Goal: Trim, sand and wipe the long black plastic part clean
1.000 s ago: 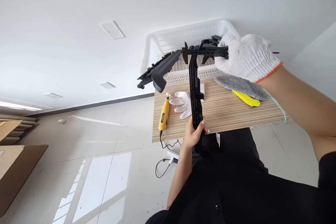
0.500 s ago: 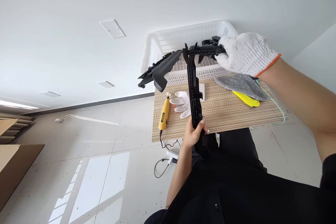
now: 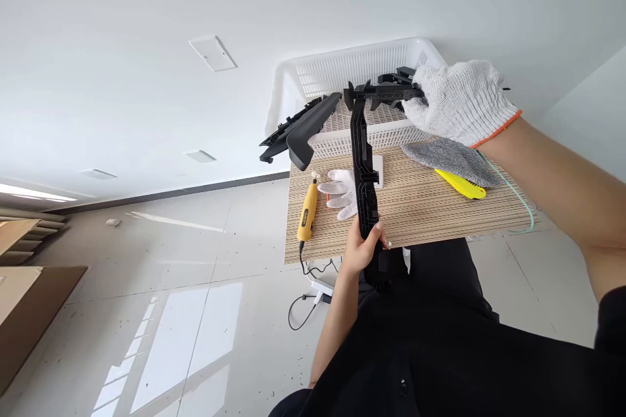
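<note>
My bare left hand [image 3: 362, 247] is closed around the lower part of a long black plastic part [image 3: 364, 172], which stands nearly upright over the table's front edge. Wearing a white knit glove with an orange cuff, my right hand [image 3: 452, 101] grips a black caliper [image 3: 391, 92]. The caliper lies level, its jaws at the top end of the plastic part. Whether the jaws touch the part on both sides I cannot tell. Behind both stands a white plastic basket [image 3: 349, 65] with more black parts [image 3: 313, 124], some jutting over its left rim.
On the striped table [image 3: 411, 208] lie a yellow corded rotary tool [image 3: 308, 212], a white glove [image 3: 341, 194], a grey cloth [image 3: 450, 159], a yellow serrated-edged tool [image 3: 460, 184] and a small white item [image 3: 378, 171]. Cardboard boxes [image 3: 39, 313] stand at left on the floor. A power strip [image 3: 323, 287] lies below.
The caliper's jaws sit slightly differently at the top of the plastic part, and its rod end now shows past my right hand. The whole view has shifted slightly. Both grips stay the same.
</note>
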Motion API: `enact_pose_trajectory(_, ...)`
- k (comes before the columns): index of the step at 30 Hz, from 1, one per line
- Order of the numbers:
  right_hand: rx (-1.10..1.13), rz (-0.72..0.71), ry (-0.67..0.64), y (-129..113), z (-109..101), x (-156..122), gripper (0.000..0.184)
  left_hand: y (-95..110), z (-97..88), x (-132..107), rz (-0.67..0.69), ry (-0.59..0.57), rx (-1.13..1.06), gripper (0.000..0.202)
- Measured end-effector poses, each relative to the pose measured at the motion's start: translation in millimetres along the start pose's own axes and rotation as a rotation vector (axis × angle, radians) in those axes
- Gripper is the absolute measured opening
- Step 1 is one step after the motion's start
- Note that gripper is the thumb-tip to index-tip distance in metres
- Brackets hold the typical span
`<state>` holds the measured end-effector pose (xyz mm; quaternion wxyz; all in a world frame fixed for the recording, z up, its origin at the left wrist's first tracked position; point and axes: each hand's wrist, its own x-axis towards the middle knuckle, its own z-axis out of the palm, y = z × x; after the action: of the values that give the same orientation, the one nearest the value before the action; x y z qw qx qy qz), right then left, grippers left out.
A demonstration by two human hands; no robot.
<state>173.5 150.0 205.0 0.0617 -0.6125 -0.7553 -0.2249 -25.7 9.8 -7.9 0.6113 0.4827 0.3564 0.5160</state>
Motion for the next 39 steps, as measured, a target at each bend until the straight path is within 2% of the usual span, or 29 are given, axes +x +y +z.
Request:
enact_pose_trajectory(10, 0.01, 0.021, 0.065, -0.1, -6.1, -4.9, 0.056, 0.4, -0.1, 0.6, -0.002, -0.001, 0.006, 0.028)
enact_pose_trajectory(15, 0.033, 0.048, 0.015, -2.5, -6.6, -5.7, 0.064, 0.9, -0.1, 0.6, -0.013, -0.003, 0.01, 0.029)
enact_pose_trajectory(21, 0.058, 0.063, 0.046, 0.1, -7.6, -6.0, 0.058, 0.9, -0.5, 0.5, -0.022, 0.001, 0.018, 0.032)
enact_pose_trajectory(27, 0.107, 0.086, 0.012, 1.2, 1.6, -4.5, 0.077, 0.5, -0.7, 0.8, -0.032, -0.003, 0.035, 0.033)
enact_pose_trajectory(34, 0.131, 0.056, 0.059, -1.7, 3.7, -4.2, 0.058, 2.3, -0.3, -0.7, -0.008, -0.033, 0.057, 0.029)
enact_pose_trajectory(39, 0.128, 0.005, 0.018, -0.1, 0.1, -3.4, 0.05, 0.3, -1.0, -1.1, -0.016, -0.024, 0.06, 0.03)
